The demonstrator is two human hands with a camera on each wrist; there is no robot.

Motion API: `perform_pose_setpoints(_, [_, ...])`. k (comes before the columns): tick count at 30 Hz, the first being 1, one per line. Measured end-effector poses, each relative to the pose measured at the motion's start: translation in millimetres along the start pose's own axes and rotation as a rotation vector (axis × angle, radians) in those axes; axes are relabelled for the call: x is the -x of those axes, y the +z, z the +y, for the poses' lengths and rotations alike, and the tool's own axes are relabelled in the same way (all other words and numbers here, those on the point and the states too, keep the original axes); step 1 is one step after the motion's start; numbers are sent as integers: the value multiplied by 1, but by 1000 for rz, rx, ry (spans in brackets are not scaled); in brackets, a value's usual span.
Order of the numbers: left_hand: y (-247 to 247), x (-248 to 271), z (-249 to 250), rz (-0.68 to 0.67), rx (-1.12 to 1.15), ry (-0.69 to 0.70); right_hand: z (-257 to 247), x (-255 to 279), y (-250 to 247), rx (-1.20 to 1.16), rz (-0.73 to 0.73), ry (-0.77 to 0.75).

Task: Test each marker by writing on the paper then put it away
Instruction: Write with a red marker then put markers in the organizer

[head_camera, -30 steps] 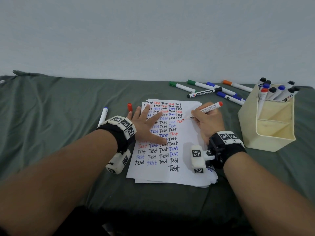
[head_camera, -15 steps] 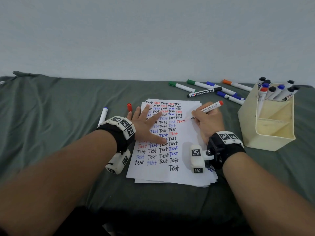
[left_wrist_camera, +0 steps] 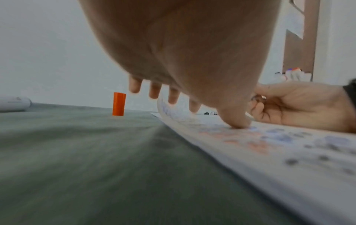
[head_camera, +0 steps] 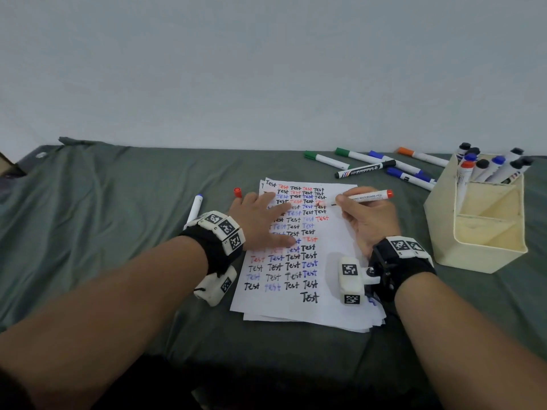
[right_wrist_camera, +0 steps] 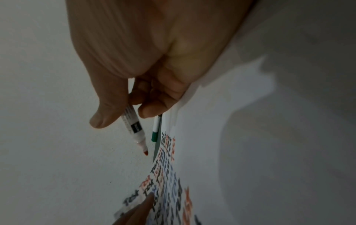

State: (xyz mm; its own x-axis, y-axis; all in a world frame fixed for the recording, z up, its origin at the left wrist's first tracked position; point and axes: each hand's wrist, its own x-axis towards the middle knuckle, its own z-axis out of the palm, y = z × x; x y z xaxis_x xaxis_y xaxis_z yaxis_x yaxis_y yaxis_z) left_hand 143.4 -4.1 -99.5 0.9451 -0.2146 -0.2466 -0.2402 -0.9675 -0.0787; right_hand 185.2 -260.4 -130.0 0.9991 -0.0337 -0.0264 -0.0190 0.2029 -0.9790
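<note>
The red marker (head_camera: 368,196) is pinched in the right hand (head_camera: 370,221); the paper (head_camera: 331,309) is pressed by the flat, spread left hand (head_camera: 260,221).

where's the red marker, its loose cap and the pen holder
red marker (head_camera: 367,197), head view, on the middle of the white barrel held by the right hand (head_camera: 370,221)
red cap (head_camera: 237,192), head view, on its side, standing on the cloth
pen holder (head_camera: 488,255), head view, on its front wall

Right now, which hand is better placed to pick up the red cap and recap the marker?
Left. The left hand lies flat on the paper, fingertips beside the red cap; the right hand grips the red marker.
</note>
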Motion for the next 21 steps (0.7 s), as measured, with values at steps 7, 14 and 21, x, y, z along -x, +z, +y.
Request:
perform_pose_setpoints(7, [-7, 4, -11, 381, -149, -73, -3, 1, 4, -196, 12, 58])
perform_pose_setpoints(14, [-19, -14, -54, 248, 131, -299, -6, 3, 5, -268, -19, 76])
perform_pose_setpoints(21, [-33, -26, -58, 185, 291, -281, -2, 2, 5, -222, -38, 31])
